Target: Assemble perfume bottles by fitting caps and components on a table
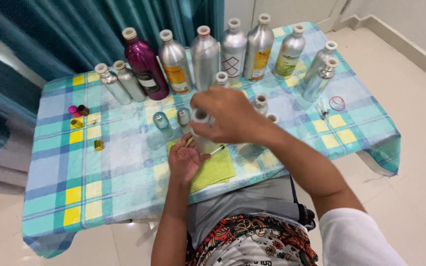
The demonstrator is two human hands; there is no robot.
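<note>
My right hand point(230, 116) is closed around the top of a small clear bottle point(200, 118) and holds it above a yellow-green cloth point(218, 170). Below it, my left hand point(186, 158) rests on the cloth, fingers curled around a thin stick-like tool point(217, 149); what the tool is I cannot tell. Two small glass vials point(161, 119) stand just left of my hands. A row of tall aluminium bottles point(205, 56), one of them magenta point(145, 64), lines the far side of the table.
The table wears a teal, blue and yellow checked cloth point(114, 167). Small caps, pink, dark and gold point(77, 111), lie at the left. A red rubber band point(337, 103) and small droppers lie at the right. Teal curtains hang behind; white floor tiles surround the table.
</note>
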